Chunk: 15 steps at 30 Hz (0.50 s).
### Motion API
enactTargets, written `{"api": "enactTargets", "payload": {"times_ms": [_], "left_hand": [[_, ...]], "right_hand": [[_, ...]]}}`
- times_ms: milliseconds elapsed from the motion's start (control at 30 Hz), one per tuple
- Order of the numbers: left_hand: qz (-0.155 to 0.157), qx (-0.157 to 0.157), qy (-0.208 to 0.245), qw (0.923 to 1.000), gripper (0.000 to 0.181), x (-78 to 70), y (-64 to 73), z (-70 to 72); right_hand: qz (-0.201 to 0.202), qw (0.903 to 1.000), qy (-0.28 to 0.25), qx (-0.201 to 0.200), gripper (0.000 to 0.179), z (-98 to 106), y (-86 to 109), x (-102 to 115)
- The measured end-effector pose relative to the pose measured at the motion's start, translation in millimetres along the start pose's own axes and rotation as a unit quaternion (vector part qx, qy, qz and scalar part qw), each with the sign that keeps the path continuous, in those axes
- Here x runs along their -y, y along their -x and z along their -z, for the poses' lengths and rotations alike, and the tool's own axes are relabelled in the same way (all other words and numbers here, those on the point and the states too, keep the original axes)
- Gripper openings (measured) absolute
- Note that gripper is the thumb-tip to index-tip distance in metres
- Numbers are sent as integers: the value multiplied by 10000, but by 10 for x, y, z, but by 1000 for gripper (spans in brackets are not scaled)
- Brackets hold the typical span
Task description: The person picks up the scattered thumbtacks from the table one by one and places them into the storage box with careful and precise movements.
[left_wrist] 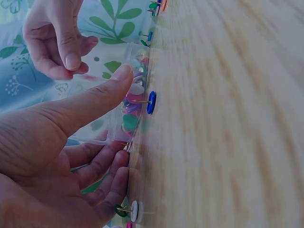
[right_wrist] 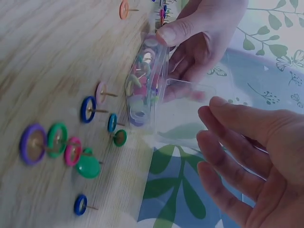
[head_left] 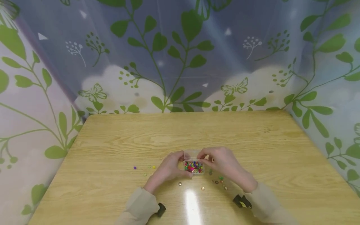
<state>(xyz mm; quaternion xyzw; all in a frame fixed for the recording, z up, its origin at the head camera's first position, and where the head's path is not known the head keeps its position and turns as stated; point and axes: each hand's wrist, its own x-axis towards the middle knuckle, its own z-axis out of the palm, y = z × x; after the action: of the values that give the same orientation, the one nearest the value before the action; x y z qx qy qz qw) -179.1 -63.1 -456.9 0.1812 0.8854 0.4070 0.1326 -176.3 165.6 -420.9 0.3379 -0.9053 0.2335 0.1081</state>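
A small clear plastic box (head_left: 194, 172) full of multicoloured thumbtacks (head_left: 194, 166) sits on the table, its transparent lid (right_wrist: 183, 111) standing raised on the far side. My left hand (head_left: 168, 168) holds the box from the left, thumb along the near side and fingers around toward the back. Over the box's right side hovers my right hand (head_left: 223, 161), fingers loosely bent near the lid; I see nothing between its fingertips. In the right wrist view, the thumb and index fingertip lie close together. Whether they touch the lid is unclear.
Loose thumbtacks (right_wrist: 88, 109) lie points-up to the right of the box. Others, including a purple tack (head_left: 135, 167), are scattered to the left, and a tack (head_left: 203, 188) lies in front. Patterned curtains (head_left: 180, 62) border the wooden table (head_left: 118, 143).
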Motion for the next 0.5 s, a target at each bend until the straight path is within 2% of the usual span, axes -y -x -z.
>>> {"api": "enactTargets", "payload": {"times_ms": [233, 333, 500], "left_hand": [[15, -30, -25, 10000, 65, 1, -29, -5], [90, -24, 1, 10000, 66, -9, -22, -4], [141, 1, 23, 9999, 67, -12, -5, -7]], "right_hand": [[-102, 9997, 203, 13, 10, 103, 102, -114], [-212, 9990, 313, 220, 10, 161, 190, -185], [-481, 9950, 163, 864, 15, 261, 353, -303]]}}
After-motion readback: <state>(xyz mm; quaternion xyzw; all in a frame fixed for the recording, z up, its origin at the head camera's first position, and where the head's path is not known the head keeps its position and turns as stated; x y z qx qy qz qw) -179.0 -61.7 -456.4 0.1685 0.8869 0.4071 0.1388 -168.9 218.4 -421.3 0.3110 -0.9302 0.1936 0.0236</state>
